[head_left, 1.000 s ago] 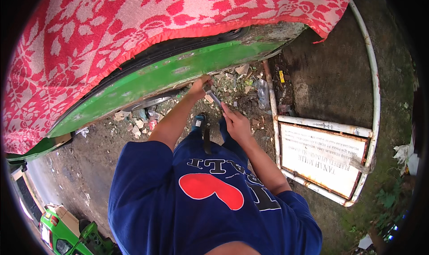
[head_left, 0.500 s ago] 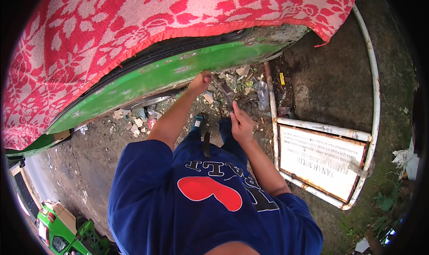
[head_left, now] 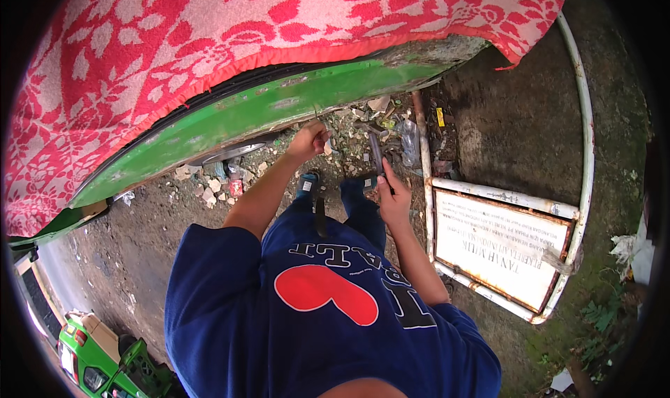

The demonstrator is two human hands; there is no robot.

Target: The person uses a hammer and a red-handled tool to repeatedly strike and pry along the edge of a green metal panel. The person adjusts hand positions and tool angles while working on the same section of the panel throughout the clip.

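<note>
My right hand [head_left: 396, 197] is wrapped round the lower handle of a hammer [head_left: 376, 149], whose head points away from me above the rubble. To its left, my left hand [head_left: 308, 142] is closed just below the bottom edge of a green car body panel [head_left: 269, 105]. A thin dark tip shows above its fingers against the panel; the rest is hidden in the grip, so I cannot make out what it is. Bare, scraped patches mark the panel's paint. The hammer head is apart from my left hand.
A red and pink floral blanket [head_left: 230, 21] covers the car above the panel. Broken chips and litter [head_left: 209, 189] lie on the ground. At right stands a rusty white pipe frame [head_left: 586, 126] with a sign board [head_left: 499, 248]. Another green vehicle [head_left: 91, 356] is lower left.
The hammer has swung right, away from my left hand, and my right hand has shifted right and slightly nearer me. My left hand has come down a little from the panel's edge.
</note>
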